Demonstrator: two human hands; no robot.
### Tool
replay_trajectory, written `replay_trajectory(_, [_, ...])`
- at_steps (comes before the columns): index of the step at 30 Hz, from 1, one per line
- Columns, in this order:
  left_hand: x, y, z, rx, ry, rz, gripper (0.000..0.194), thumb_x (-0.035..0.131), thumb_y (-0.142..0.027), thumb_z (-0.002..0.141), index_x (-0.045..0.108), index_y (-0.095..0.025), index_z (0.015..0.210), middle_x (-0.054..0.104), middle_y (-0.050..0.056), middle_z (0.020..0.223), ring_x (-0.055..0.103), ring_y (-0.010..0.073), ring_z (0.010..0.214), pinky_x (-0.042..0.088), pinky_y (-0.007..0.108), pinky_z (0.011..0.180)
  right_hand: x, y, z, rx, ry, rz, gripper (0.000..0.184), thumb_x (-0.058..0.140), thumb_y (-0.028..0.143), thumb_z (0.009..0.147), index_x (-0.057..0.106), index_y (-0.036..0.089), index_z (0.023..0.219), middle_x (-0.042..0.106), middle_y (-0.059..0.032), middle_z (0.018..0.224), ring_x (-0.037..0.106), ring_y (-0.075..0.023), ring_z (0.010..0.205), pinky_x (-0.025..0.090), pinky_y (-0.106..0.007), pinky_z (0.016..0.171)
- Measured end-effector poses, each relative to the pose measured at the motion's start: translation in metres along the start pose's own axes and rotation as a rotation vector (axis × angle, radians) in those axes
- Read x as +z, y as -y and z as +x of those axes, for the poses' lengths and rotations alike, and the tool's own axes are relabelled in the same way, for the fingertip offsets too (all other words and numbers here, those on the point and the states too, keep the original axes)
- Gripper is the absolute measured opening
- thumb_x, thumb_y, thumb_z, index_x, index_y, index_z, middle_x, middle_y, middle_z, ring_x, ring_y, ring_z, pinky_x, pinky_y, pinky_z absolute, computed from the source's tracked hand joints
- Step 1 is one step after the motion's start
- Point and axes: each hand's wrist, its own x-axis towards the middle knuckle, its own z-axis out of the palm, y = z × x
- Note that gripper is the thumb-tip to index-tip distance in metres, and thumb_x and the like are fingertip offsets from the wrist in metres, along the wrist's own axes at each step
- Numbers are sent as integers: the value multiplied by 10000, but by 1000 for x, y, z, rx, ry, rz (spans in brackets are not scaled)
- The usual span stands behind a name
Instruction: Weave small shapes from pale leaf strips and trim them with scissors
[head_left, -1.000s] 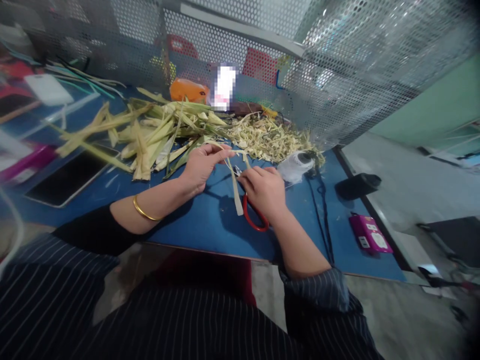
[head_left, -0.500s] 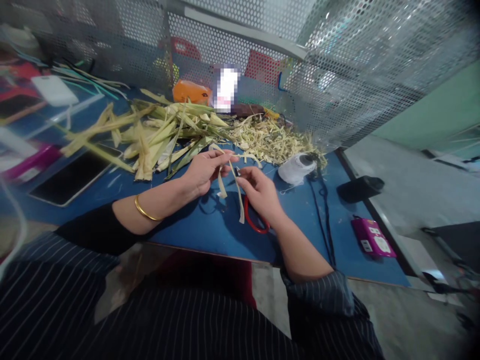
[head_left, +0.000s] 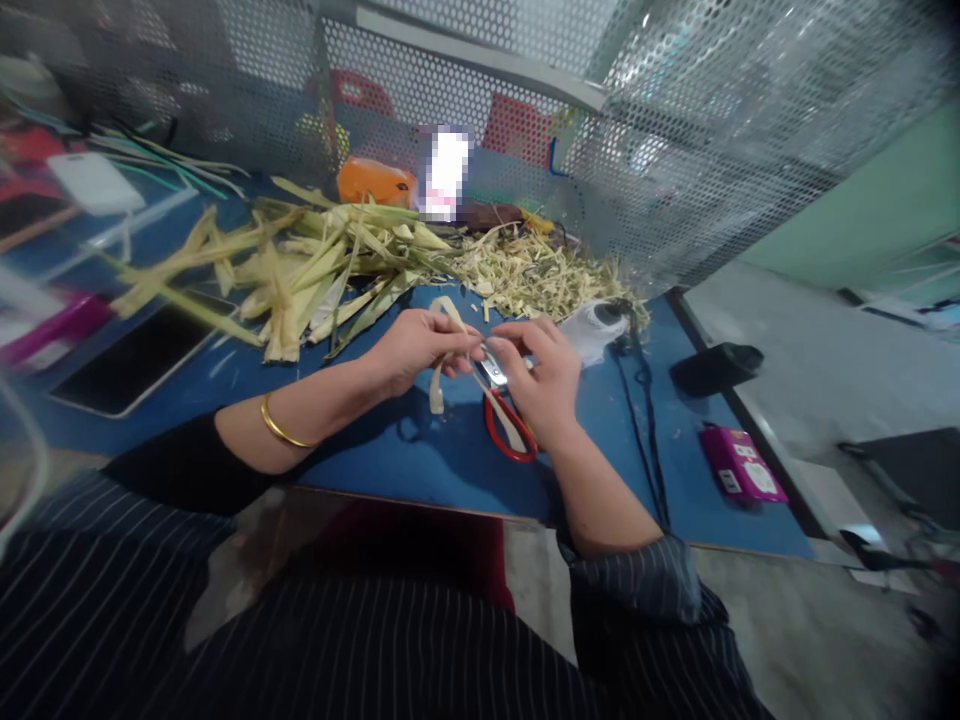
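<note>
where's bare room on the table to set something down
Bare tabletop shows between the black cord and the purple pack, and left of the red scissors handle along the front edge. Leaf strips and cuttings crowd the far side.

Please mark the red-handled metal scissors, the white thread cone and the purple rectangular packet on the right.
Scissors [head_left: 495,372]: head view, metal part.
Thread cone [head_left: 590,337]: head view, white side.
Packet [head_left: 741,465]: head view, printed face.

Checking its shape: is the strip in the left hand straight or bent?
Bent: the strip curves in an arch above the left hand.
</note>
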Motion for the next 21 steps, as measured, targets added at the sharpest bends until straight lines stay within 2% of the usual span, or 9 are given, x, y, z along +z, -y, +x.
replay_trajectory(3, [8, 2, -6, -75, 119, 129, 67, 700, -155, 736, 706, -89, 723, 722, 81, 731, 619, 104, 512, 469, 207, 477, 4, -2, 3, 131, 109, 139, 221, 651, 413, 833, 725, 204, 835, 593, -10, 747, 556, -133, 697, 450, -275, 646])
replay_trajectory(7, [17, 13, -9, -164, 215, 223, 103, 615, -47, 708, 706, -95, 708, 713, 80, 692, 638, 126, 514, 471, 219, 480, 10, -2, 2, 413, 300, 487, 220, 708, 408, 763, 675, 195, 810, 583, 33, 633, 503, -102, 508, 402, -251, 483])
replay_trajectory(9, [17, 18, -8, -190, 217, 207, 100, 615, -52, 709, 704, -97, 711, 713, 87, 693, 642, 134, 516, 472, 223, 482, 10, 2, 1, 474, 297, 601, 209, 702, 391, 770, 625, 197, 781, 563, 52, 581, 467, -89, 440, 372, -243, 438])
replay_trajectory(10, [17, 20, -7, -207, 202, 174, 82, 625, -77, 723, 704, -99, 719, 717, 92, 704, 643, 136, 517, 473, 223, 480, 8, 4, 0, 447, 268, 613, 201, 695, 378, 779, 603, 200, 758, 551, 57, 568, 467, -88, 442, 376, -241, 446])
replay_trajectory(12, [12, 20, -4, -250, 157, 71, 81, 643, -143, 759, 709, -101, 736, 723, 97, 736, 647, 130, 533, 475, 212, 482, 5, 8, -3, 314, 148, 546, 177, 674, 347, 808, 587, 205, 749, 549, 55, 577, 489, -90, 485, 397, -243, 491])
replay_trajectory(15, [3, 14, 2, -318, 90, -113, 81, 665, -151, 763, 714, -100, 724, 713, 76, 722, 639, 102, 547, 473, 170, 494, -1, 12, -7, -39, -24, 254, 100, 615, 291, 865, 604, 212, 804, 622, 21, 673, 551, -108, 583, 425, -264, 576])
replay_trajectory(17, [-3, 8, 7, -351, 71, -244, 78, 676, -115, 755, 697, -102, 681, 696, 61, 681, 634, 94, 545, 495, 161, 531, -2, 12, -11, -347, -3, -13, 81, 581, 253, 886, 615, 216, 823, 661, -2, 734, 581, -121, 645, 428, -283, 628])
replay_trajectory(19, [-9, 2, 11, -374, 49, -355, 103, 672, -100, 778, 684, -108, 676, 701, 65, 691, 645, 100, 565, 522, 169, 570, 0, 10, -13, -631, 101, -258, 97, 546, 228, 902, 625, 213, 848, 667, -11, 747, 579, -132, 674, 414, -298, 656])
replay_trajectory(21, [-12, -3, 13, -383, 1, -431, 126, 643, -98, 821, 681, -118, 703, 717, 74, 730, 663, 105, 601, 541, 170, 595, 3, 8, -13, -805, 180, -444, 124, 510, 209, 917, 631, 199, 887, 651, -14, 736, 553, -139, 671, 392, -311, 660])
